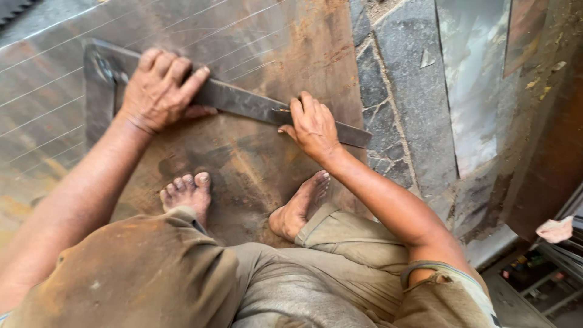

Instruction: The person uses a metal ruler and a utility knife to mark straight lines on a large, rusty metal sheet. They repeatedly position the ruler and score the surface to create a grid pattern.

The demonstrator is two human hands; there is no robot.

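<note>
Both hands pressing a steel square (243, 104) flat onto a rusty sheet (255, 164), near its far right edge. Left hand (159, 91) spread palm-down over the blade close to the square's corner, fingers loosely curled over the far side, gripping nothing, only bearing down. Right hand (313, 126) further along the blade toward its free end, fingertips pinched at the near edge, perhaps around a small scriber; too small to tell for certain. Both arms stretched forward from a deep squat, elbows slightly bent, wrists cocked back, bare feet (188, 193) planted on the sheet just behind the hands. Risks, as a judgement: blade pivoting if the left hand eases off, skewing any line; fingertips dragged along the raw steel edge; toes close to the work; rust making for poor footing.
</note>
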